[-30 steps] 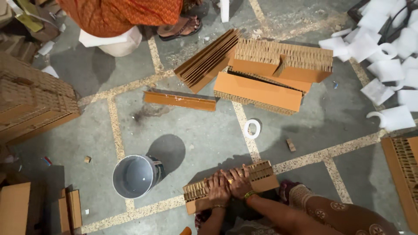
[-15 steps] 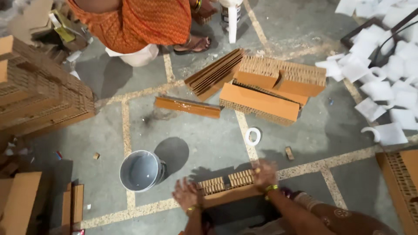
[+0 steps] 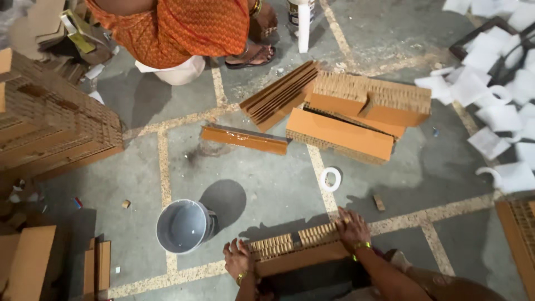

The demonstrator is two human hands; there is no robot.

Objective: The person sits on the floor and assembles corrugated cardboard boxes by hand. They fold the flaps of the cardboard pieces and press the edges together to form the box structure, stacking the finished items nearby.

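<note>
The left hand and right hand are gripping opposite ends of a honeycomb cardboard block, fingers curled over its edges. Its long axis is running between the hands, on the floor, with a grey bucket just beyond the left hand.

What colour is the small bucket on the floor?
The bucket is grey, inside and outside; the head view shows it clearly.

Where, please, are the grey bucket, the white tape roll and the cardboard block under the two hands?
grey bucket (image 3: 184,226), head view, inner base.
white tape roll (image 3: 330,179), head view, ring edge.
cardboard block (image 3: 295,248), head view, honeycomb top.
</note>
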